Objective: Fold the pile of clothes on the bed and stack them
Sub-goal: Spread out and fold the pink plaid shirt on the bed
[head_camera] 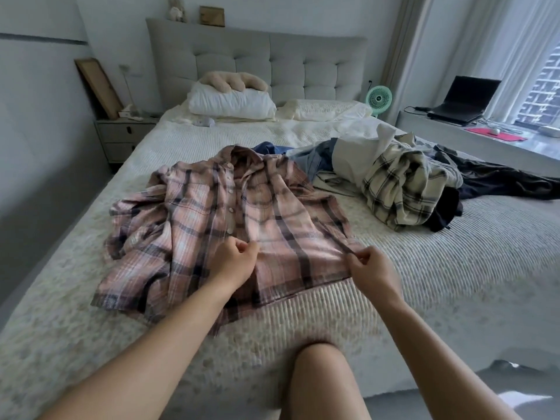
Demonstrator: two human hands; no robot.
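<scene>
Head view. A pink plaid shirt (224,225) lies front-up on the bed (454,283), collar away from the person, hem nearest, its long axis running straight away from the hands. The left hand (233,262) pinches fabric near the button placket; the right hand (371,268) pinches the hem's right corner. The unfolded pile (403,180) lies beyond, to the right.
</scene>
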